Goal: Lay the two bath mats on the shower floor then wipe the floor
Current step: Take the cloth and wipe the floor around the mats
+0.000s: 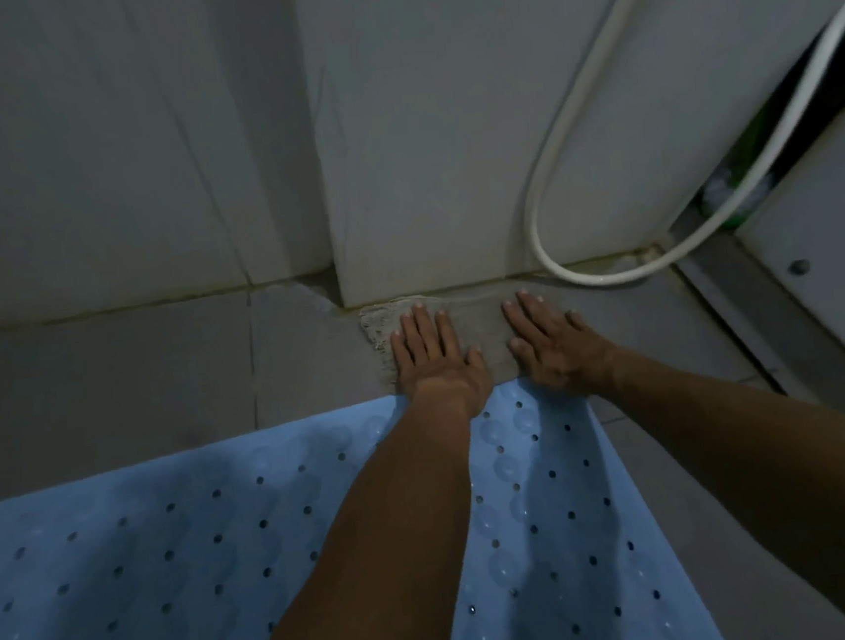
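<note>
A light blue bath mat (140, 569) with rows of small holes and suction cups lies on the grey tiled shower floor (105, 371), filling the lower part of the view. Beyond its far edge a pale grey cloth (483, 329) lies flat on the floor against the wall corner. My left hand (434, 360) and my right hand (552, 348) press flat on this cloth, fingers spread and side by side. Both forearms cross over the blue mat. I see only one mat.
White tiled walls meet at a jutting corner (329, 174) right behind the cloth. A white shower hose (550, 163) loops down to the floor at the right. Further right are a metal door track (750, 319) and a green-and-white object (738, 191).
</note>
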Demonstrator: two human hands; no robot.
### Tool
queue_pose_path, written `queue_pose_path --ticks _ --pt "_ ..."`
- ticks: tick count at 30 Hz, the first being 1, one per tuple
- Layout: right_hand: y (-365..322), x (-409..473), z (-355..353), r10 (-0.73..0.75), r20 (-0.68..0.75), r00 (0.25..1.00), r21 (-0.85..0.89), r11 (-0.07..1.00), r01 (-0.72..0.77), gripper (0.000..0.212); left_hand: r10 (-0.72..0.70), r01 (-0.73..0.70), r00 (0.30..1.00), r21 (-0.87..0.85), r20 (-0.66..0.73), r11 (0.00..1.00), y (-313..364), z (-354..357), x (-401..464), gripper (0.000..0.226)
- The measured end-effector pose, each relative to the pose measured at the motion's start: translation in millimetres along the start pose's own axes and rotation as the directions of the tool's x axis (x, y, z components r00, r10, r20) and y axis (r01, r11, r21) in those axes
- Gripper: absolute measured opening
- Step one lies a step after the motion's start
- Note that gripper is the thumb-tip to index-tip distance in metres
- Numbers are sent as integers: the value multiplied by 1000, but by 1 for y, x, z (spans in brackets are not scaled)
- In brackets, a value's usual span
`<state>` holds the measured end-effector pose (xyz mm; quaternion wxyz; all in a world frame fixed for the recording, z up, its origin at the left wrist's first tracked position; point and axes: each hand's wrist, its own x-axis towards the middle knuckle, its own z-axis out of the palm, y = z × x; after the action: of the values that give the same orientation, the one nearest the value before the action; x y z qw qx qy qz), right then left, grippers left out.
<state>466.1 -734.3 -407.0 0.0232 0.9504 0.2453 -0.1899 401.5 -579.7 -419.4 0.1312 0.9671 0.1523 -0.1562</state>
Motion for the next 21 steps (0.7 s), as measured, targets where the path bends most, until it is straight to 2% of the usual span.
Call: queue_pose_path --ticks 6,8,10,13,17,21 --pt "-16 7 -25 82 89 993 -185 981 -64 66 21 -20 999 -24 34 1000 -1 -1 8 69" --pt "-24 13 -29 113 148 983 -137 986 -93 74 43 -42 999 -30 20 999 -3 2 8 69" --pt "-33 17 -27 161 187 969 13 986 -167 83 62 -62 998 -28 -12 998 -5 5 7 70" --pt "-40 13 -22 195 134 972 191 957 -218 77 95 -97 992 -17 -86 995 -9 10 6 71" --pt "-37 8 -3 214 -4 977 239 949 -206 62 108 -111 985 -11 -133 994 -10 15 4 71" --pt "-30 14 16 197 -107 975 224 960 -170 63 111 -111 984 14 -137 994 -9 14 7 69"
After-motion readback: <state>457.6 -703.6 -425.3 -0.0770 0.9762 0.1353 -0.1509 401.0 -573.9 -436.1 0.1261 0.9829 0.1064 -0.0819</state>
